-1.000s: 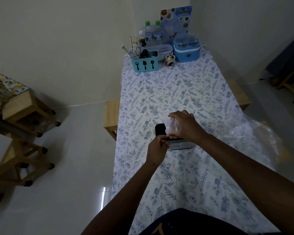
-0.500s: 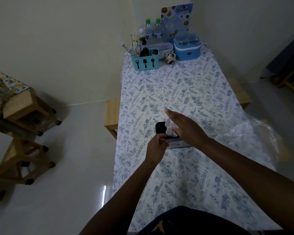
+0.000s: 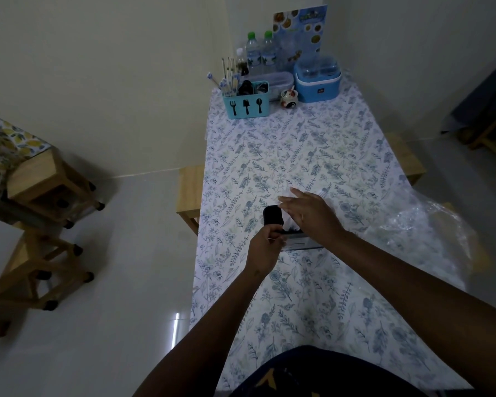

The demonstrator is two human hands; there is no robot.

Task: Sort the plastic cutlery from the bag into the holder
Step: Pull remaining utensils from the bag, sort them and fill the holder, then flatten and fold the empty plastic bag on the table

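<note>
We see a white tablecloth (image 3: 298,156) with blue leaf print, near holder (image 3: 272,214) black, far caddy (image 3: 246,106) turquoise with black cutlery icons, lemon-patterned cloth (image 3: 9,144) far left

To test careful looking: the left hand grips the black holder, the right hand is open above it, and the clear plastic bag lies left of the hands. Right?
No. The head view shows the clear plastic bag lying right of the hands, not left. The left hand grips the black holder, right hand open above.
</note>
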